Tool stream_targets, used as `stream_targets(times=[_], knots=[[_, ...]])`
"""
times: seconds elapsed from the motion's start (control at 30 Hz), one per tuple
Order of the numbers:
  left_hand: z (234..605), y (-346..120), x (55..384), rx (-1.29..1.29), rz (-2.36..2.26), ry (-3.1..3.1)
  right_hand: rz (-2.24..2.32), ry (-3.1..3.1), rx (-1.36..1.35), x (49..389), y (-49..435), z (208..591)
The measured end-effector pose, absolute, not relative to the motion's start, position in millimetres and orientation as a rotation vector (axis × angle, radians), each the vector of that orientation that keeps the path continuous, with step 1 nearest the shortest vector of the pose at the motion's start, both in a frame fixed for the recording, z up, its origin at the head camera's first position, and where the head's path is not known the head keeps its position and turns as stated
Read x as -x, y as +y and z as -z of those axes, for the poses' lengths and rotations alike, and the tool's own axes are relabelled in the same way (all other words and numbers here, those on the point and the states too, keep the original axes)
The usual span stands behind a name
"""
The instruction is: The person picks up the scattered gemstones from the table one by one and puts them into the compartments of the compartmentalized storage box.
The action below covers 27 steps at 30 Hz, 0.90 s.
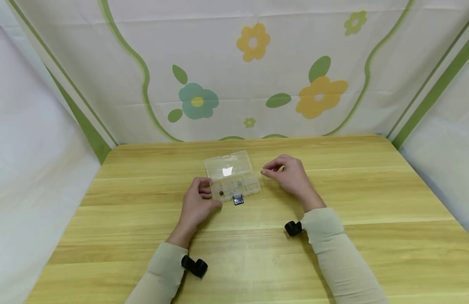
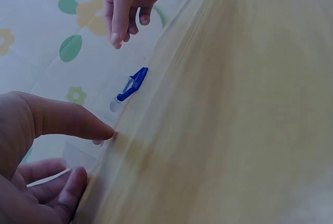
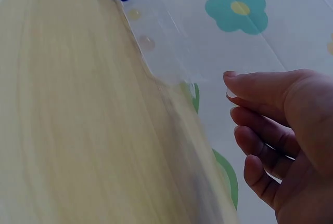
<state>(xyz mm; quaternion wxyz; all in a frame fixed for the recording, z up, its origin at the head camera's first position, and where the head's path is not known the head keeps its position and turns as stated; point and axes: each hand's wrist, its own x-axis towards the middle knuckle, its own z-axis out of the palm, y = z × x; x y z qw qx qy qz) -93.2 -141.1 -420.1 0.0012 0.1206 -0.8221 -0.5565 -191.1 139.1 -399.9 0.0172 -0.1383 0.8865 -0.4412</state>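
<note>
A clear plastic compartment box (image 1: 234,185) lies on the table, its clear lid (image 1: 228,164) swung open toward the back. The blue latch (image 1: 238,199) sticks out at the front edge. In a left compartment is a dark red bead (image 1: 221,193); a small greenish piece (image 1: 240,183) sits farther right. My left hand (image 1: 196,204) grips the box's left end, thumb at the front corner and fingers along the side. Just off the right end, my right hand (image 1: 289,175) is raised, thumb and index finger pinching a tiny clear bead-like piece (image 3: 231,93), mostly hidden by the fingertips.
The wood-grain table (image 1: 257,253) extends on all sides of the box. A white cloth (image 1: 227,50) with flowers hangs behind the back edge, and more white cloth hangs at both sides. Small black cameras (image 1: 195,267) sit on both wrists.
</note>
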Motion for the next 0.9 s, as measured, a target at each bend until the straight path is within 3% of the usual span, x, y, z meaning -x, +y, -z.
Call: stream_targets(times=[0.53, 0.9], knots=[[402, -125, 99, -0.445, 1.567, -2.660, 1.426, 2.649, 0.520, 184, 82, 400], [403, -125, 97, -0.451, 1.571, -2.659, 1.324, 2.657, 0.767, 176, 42, 402]])
